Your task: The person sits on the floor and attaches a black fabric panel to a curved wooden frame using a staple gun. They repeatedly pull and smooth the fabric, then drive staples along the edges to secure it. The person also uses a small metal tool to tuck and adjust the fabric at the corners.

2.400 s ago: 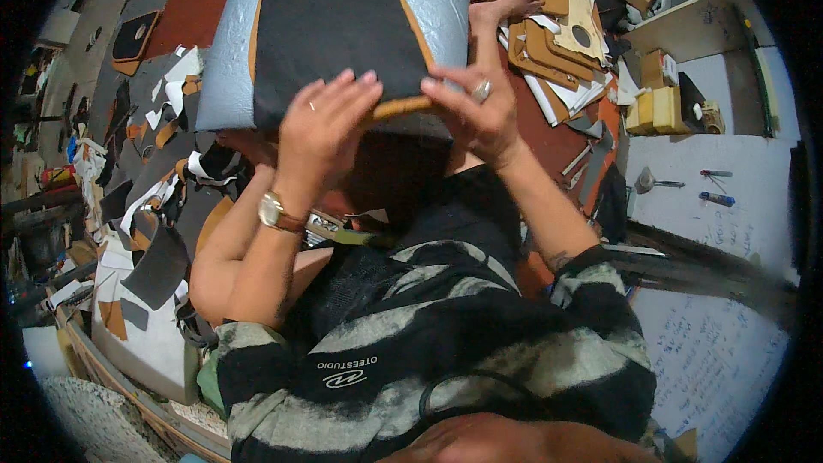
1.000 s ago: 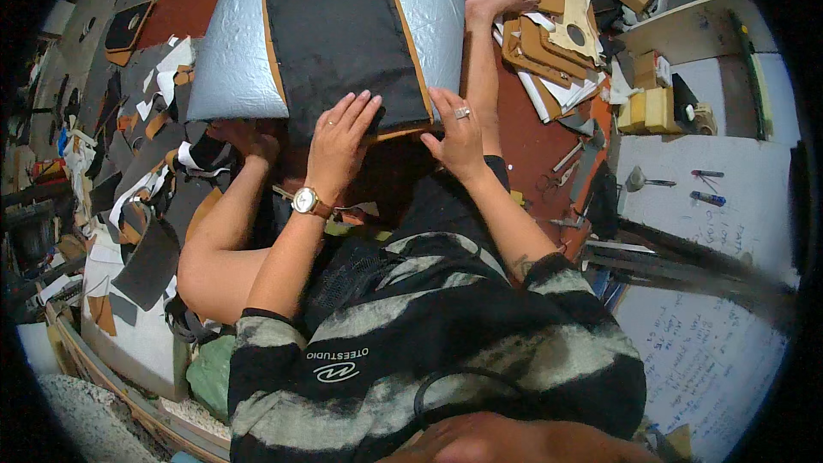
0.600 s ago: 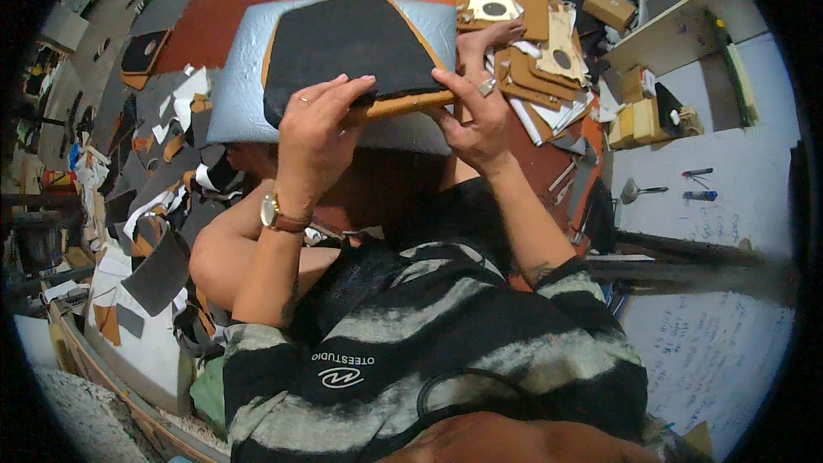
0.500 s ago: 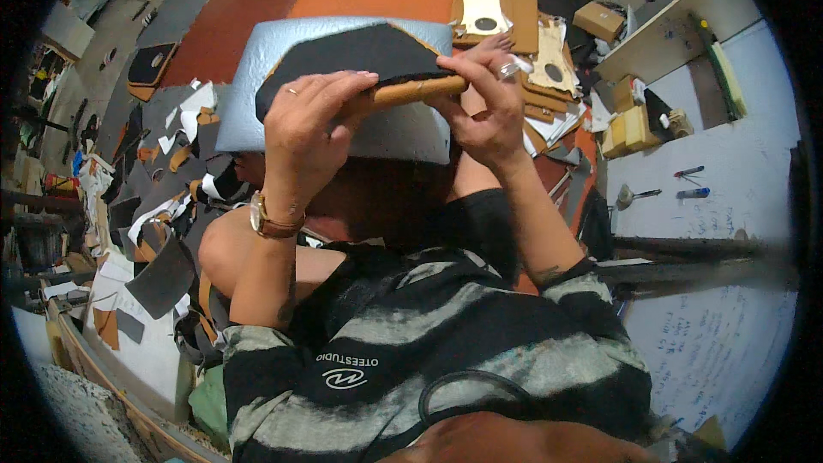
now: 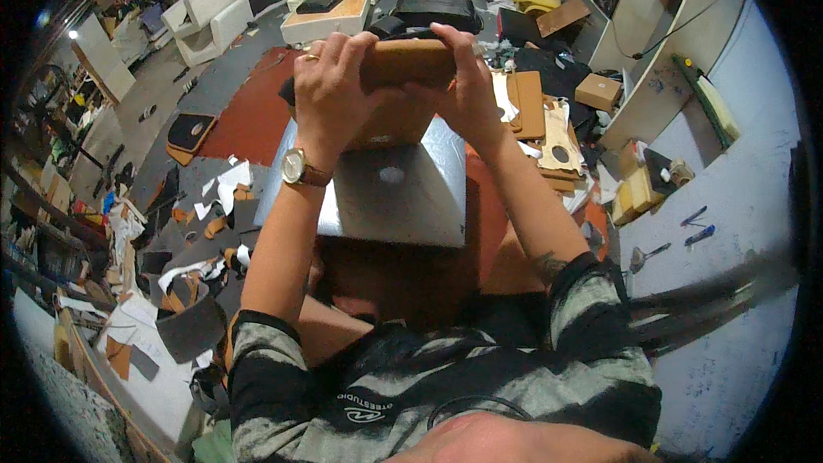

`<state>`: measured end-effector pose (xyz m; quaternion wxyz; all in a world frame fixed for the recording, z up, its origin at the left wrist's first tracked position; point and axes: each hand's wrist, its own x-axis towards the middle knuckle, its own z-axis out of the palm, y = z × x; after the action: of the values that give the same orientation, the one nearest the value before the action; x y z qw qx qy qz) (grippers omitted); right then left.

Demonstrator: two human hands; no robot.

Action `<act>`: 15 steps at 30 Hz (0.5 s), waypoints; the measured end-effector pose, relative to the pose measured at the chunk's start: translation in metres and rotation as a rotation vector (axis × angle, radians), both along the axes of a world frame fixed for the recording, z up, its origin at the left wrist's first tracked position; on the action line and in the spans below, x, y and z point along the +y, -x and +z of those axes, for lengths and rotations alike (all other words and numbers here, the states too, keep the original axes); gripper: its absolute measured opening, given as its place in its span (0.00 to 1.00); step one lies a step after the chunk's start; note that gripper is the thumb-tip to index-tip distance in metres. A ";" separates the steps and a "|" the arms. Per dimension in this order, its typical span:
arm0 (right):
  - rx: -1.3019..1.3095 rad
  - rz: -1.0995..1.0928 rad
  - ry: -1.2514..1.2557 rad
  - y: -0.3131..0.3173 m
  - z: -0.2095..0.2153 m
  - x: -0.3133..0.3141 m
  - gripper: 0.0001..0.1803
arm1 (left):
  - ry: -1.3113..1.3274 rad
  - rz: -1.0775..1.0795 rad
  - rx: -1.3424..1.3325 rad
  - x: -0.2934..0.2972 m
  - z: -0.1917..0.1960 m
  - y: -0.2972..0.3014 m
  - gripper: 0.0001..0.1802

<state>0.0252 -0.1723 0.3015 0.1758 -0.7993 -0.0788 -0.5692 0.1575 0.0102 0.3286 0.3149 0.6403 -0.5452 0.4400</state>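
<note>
A tan leather panel (image 5: 410,62) with a dark backing is raised in front of me, its rounded tan edge facing me. My left hand (image 5: 327,101) is closed on the panel's left end, and a watch sits on that wrist. At the other end, the fingers of my right hand (image 5: 470,90) curl over the top edge. Some of the fingers and the panel's far side are hidden. Below the panel lies a silvery slab (image 5: 399,201) with a dented, shiny surface, partly in shadow.
Tan leather pieces with round holes (image 5: 559,141) are stacked at the right. Scraps of leather and paper (image 5: 193,270) litter the left. A shelf unit (image 5: 660,26) and a white board with pens (image 5: 699,231) stand right. White foam blocks (image 5: 206,17) are at the back.
Both hands have lifted the panel up and away from me, turning it so its tan side shows instead of the dark one. The view has tilted up, showing more of the back.
</note>
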 end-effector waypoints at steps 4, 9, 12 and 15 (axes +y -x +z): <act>0.063 0.003 0.019 -0.026 0.012 -0.031 0.44 | 0.031 -0.005 0.013 -0.024 0.007 -0.036 0.38; -0.040 0.061 0.100 -0.052 0.029 -0.054 0.35 | 0.110 0.015 -0.102 -0.046 0.023 -0.063 0.34; -0.042 0.072 0.106 -0.059 0.027 -0.067 0.34 | 0.083 0.112 -0.051 -0.055 0.023 -0.063 0.35; -0.052 0.116 0.064 -0.057 0.030 -0.059 0.29 | 0.118 0.080 0.011 -0.052 0.031 -0.044 0.33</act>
<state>0.0827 -0.2310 0.3317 0.1809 -0.7836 -0.1479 -0.5757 0.2018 -0.0417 0.3593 0.3373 0.6443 -0.4907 0.4800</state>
